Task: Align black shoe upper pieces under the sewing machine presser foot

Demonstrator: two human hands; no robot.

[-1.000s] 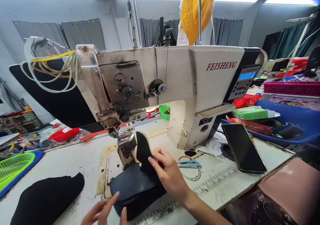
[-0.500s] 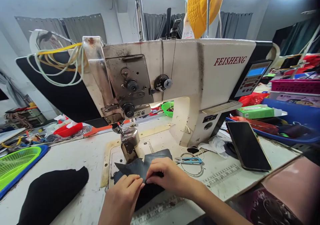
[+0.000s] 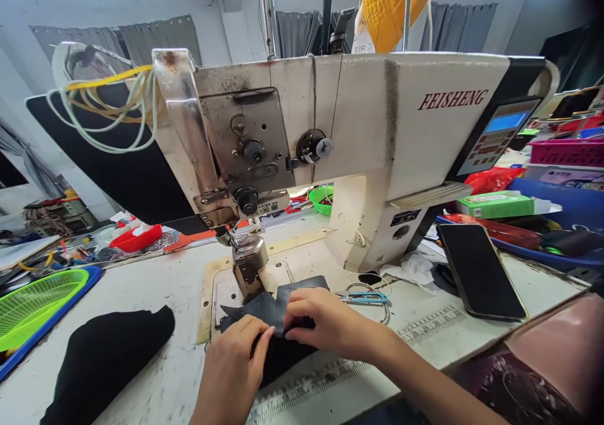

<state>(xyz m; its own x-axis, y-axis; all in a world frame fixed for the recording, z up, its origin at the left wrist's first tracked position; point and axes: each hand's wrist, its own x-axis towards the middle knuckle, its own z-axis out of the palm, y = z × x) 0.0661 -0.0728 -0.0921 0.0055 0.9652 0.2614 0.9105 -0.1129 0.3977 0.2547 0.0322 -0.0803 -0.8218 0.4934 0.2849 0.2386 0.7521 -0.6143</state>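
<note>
Both hands meet on a dark leather piece that lies flat on the bench just in front of the sewing machine's post. The left hand comes up from the near edge, palm down, wrist bent a little, its fingers together and pressed onto the leather's near part. The right hand reaches in from the right of the post, forearm slanting across the bench, its fingers curled and pinched on the leather's upper edge (thumb tucked under, as far as can be seen). The fingertips of the two hands almost touch. Right of the post lie blue thread snips, and further right a dark phone. Left of the post sits a black cloth bundle.
</note>
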